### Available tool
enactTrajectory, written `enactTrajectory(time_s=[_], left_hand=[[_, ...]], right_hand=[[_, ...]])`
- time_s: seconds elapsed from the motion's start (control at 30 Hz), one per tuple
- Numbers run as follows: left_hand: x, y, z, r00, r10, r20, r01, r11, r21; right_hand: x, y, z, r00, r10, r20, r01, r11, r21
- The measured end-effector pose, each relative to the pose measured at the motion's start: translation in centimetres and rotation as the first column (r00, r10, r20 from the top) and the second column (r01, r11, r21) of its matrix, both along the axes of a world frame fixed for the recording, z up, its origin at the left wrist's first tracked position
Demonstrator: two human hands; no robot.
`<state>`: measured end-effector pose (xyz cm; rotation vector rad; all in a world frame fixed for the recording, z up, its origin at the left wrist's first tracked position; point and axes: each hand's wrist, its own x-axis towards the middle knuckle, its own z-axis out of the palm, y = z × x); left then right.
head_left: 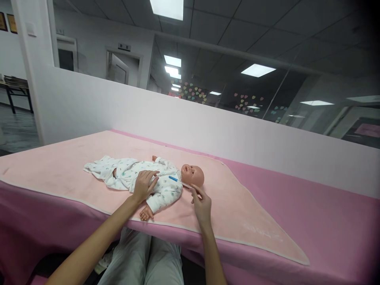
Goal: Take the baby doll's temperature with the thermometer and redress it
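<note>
A baby doll in a white patterned outfit lies on its back, its head to the right. My left hand rests on the doll's front, fingers spread and nothing in them. In my right hand, beside the doll's head, a slim clear stick with a blue end is pinched between thumb and fingers. The blue end points left, over the doll's chest. Whether the stick touches the clothing I cannot tell. One doll hand lies near the front edge, below my left hand.
Under the doll a peach blanket with a pale border covers part of a pink-covered table. A low white wall with glass above runs behind it. My legs are beneath the front edge.
</note>
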<state>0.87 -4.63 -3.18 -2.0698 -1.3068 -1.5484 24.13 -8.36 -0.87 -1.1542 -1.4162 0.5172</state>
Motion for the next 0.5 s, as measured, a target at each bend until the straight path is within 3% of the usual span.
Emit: enactTrajectory(time_s=[0.1,0.23,0.4,0.5], left_hand=[[0.0,0.0,0.1,1.0,0.02,0.019,-0.02,0.999,-0.025],[0.1,0.3,0.0,1.0,0.013,0.008,-0.013,0.998,-0.056],[0.0,0.6,0.0,1.0,0.013,-0.004,-0.013,0.998,-0.062],[-0.5,0.6,0.3,1.0,0.027,-0.009,-0.027,0.999,-0.048]], right_hand=[[2.4,-1.8,-1.5,0.965,-0.226,0.132,0.218,0.973,0.074],[4.1,-3.3,-3.9,0.824,-0.402,0.398,0.368,0.915,0.162],[4.0,-3.2,-5.3,0.59,-0.44,0.677,0.385,0.891,0.243],[3.6,-2.9,-5.2,0.529,-0.392,0.752,0.355,0.908,0.223]])
